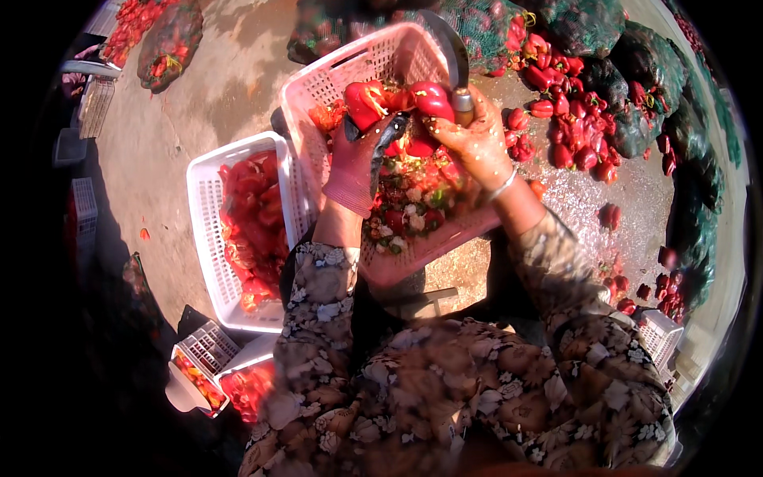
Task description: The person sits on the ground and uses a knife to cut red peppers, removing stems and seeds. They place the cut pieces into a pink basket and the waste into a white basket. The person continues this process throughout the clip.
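Observation:
My left hand (362, 155), in a dark-palmed glove with a pink cuff, is closed on an opened red bell pepper (364, 105) whose pale inside shows. My bare right hand (477, 143), seeds stuck to its skin, grips a curved knife (456, 63) by its handle, blade pointing away from me. A second red pepper piece (432, 100) lies against the right thumb and fingers; whether it is joined to the left one I cannot tell. Both hands are over a pink plastic crate (421, 260), which holds pepper scraps, seedy cores and green stems (409, 215).
A white crate (208, 262) of red pepper pieces stands left of the pink one. Loose red peppers (580, 131) and green mesh sacks (636, 87) lie at the right. Another mesh sack (169, 48) is at the far left. Smaller crates (208, 347) stand at the lower left.

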Demonstrator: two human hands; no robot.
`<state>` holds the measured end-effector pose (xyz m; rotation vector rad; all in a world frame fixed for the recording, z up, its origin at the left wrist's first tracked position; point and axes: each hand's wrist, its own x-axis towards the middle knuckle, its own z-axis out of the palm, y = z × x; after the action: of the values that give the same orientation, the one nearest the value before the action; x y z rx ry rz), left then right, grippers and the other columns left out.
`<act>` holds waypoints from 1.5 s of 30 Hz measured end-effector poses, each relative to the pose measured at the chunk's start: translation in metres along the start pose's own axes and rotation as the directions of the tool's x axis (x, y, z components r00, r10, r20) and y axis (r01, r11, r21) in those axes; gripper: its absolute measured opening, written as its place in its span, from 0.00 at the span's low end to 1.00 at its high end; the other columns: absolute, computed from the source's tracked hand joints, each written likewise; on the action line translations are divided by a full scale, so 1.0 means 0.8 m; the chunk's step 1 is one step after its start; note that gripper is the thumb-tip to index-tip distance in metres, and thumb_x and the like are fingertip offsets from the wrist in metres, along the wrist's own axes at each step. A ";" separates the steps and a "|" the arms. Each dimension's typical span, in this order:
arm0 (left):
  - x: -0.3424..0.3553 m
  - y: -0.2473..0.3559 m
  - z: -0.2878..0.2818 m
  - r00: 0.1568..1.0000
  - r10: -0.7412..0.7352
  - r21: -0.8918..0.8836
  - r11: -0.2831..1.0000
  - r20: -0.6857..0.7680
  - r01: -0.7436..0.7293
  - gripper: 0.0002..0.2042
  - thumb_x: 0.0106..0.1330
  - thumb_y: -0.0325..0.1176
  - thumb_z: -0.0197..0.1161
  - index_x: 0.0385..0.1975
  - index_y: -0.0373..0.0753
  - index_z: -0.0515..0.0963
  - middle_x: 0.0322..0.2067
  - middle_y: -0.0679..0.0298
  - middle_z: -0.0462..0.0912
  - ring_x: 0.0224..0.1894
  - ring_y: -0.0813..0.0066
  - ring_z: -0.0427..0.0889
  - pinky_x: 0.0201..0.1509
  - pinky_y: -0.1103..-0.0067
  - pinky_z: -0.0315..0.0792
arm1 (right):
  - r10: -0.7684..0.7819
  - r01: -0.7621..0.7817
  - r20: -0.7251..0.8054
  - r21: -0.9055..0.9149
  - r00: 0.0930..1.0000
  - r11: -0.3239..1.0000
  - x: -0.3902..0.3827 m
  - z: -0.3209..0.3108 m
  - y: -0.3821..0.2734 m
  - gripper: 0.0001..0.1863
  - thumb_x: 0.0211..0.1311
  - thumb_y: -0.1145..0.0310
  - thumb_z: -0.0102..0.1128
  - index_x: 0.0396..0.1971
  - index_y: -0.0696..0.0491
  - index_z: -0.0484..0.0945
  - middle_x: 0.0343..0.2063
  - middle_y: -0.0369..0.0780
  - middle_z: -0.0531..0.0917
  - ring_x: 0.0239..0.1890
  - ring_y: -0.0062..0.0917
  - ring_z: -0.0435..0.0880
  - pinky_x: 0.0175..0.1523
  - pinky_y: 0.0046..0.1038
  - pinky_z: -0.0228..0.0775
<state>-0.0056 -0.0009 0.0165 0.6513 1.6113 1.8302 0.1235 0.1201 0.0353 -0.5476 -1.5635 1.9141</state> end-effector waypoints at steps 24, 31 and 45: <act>0.004 0.008 0.024 0.972 -0.235 -0.125 0.965 -0.019 0.231 0.27 0.52 0.17 0.63 0.55 0.38 0.71 0.44 0.66 0.80 0.43 0.76 0.80 0.46 0.79 0.76 | -0.085 0.086 0.021 -0.061 0.996 0.994 -0.003 0.000 0.023 0.17 0.50 0.85 0.62 0.42 0.60 0.73 0.34 0.35 0.79 0.36 0.15 0.78 0.40 0.20 0.73; 0.006 -0.014 0.014 0.969 -0.243 -0.326 0.913 0.053 0.247 0.28 0.51 0.15 0.64 0.55 0.39 0.71 0.48 0.67 0.78 0.49 0.77 0.77 0.53 0.79 0.73 | 0.016 -0.014 0.023 -0.085 1.000 0.996 0.009 -0.017 0.011 0.22 0.52 0.86 0.59 0.49 0.60 0.71 0.39 0.38 0.81 0.40 0.18 0.80 0.46 0.22 0.74; 0.000 -0.015 0.006 0.924 -0.383 -0.569 0.761 -0.007 0.312 0.14 0.62 0.29 0.63 0.47 0.41 0.73 0.41 0.67 0.80 0.42 0.74 0.80 0.41 0.76 0.79 | 0.203 -0.200 -0.004 0.152 0.979 0.968 0.000 -0.018 0.003 0.17 0.55 0.70 0.67 0.43 0.55 0.73 0.31 0.32 0.80 0.27 0.15 0.78 0.31 0.13 0.67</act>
<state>-0.0010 0.0032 0.0053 -0.0344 1.0703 1.9386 0.1326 0.1299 0.0299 -0.6796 -1.3804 2.1510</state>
